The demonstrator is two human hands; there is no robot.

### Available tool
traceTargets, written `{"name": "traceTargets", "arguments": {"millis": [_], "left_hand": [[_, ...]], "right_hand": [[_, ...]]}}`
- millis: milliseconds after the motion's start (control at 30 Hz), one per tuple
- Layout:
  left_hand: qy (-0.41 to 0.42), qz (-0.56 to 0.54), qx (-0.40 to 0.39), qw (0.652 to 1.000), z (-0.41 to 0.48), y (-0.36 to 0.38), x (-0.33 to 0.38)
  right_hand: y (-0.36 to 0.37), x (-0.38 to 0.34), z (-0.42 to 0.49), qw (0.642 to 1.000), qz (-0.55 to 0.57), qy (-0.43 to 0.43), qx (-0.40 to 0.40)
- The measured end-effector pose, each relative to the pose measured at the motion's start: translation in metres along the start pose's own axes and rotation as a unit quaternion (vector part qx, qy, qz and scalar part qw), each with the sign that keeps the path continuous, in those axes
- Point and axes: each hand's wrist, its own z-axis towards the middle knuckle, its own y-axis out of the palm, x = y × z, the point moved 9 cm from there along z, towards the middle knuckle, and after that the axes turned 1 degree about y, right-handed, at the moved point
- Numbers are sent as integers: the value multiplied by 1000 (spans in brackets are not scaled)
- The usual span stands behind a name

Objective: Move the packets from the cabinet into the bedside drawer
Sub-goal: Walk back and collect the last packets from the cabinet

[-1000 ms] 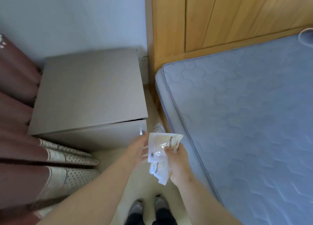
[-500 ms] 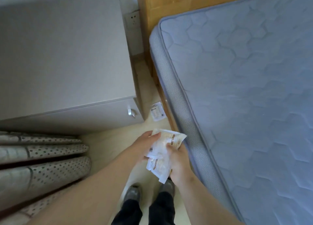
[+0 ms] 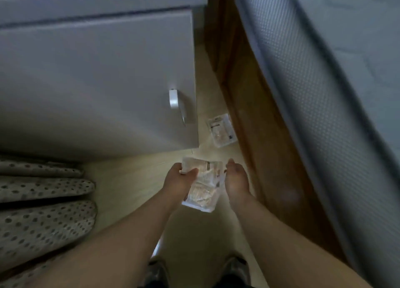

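While you are clutching the packets [image 3: 204, 183] in curled left fingers [image 3: 191, 172], right fingers [image 3: 230, 165] cupping their edge, grip unclear, the bedside drawer [image 3: 97, 81] just ahead is sitting closed and a stray packet [image 3: 221, 131] is lying on the floor [image 3: 129, 179] beyond them.

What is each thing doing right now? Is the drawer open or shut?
Drawer: shut.
Packets: held in hand, not in the drawer yet.
Loose packet: lying on the floor.
Left hand: grips the packets.
Right hand: at the packets' edge; grip unclear.
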Motion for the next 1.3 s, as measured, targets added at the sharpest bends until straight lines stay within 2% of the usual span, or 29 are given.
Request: {"name": "traceTargets", "arguments": {"millis": [133, 233, 333, 433, 500, 567, 667, 833, 900, 1000, 1067, 1200, 1300], "left_hand": [[28, 27, 16, 999, 68, -1, -34], [43, 39, 26, 998, 112, 5, -53], [69, 80, 42, 994, 160, 13, -72], [95, 94, 24, 991, 195, 24, -79], [111, 69, 20, 991, 217, 26, -76], [110, 34, 30, 993, 233, 22, -79], [94, 28, 42, 994, 243, 9, -100], [85, 101, 57, 990, 248, -8, -110], [95, 126, 62, 986, 250, -9, -100], [110, 178, 58, 976, 249, -4, -91], [114, 234, 47, 964, 242, 3, -88], [120, 286, 33, 950, 206, 8, -75], [105, 221, 41, 969, 159, -2, -71]], "right_hand": [[20, 7, 72, 976, -205, -72, 12], [39, 6, 120, 936, -325, -133, 16], [49, -8, 171, 890, -410, -189, 58], [63, -27, 218, 858, -463, -208, 72], [78, -34, 245, 848, -490, -198, 51], [91, -36, 259, 828, -508, -225, 77], [113, -21, 254, 777, -541, -294, 136], [144, 3, 231, 715, -590, -355, 120], [142, -5, 226, 731, -573, -351, 119], [126, 1, 229, 848, -446, -276, 78], [110, 11, 220, 902, -356, -233, 71], [81, 22, 179, 940, -253, -209, 89], [78, 28, 125, 963, -163, -209, 45]]}}
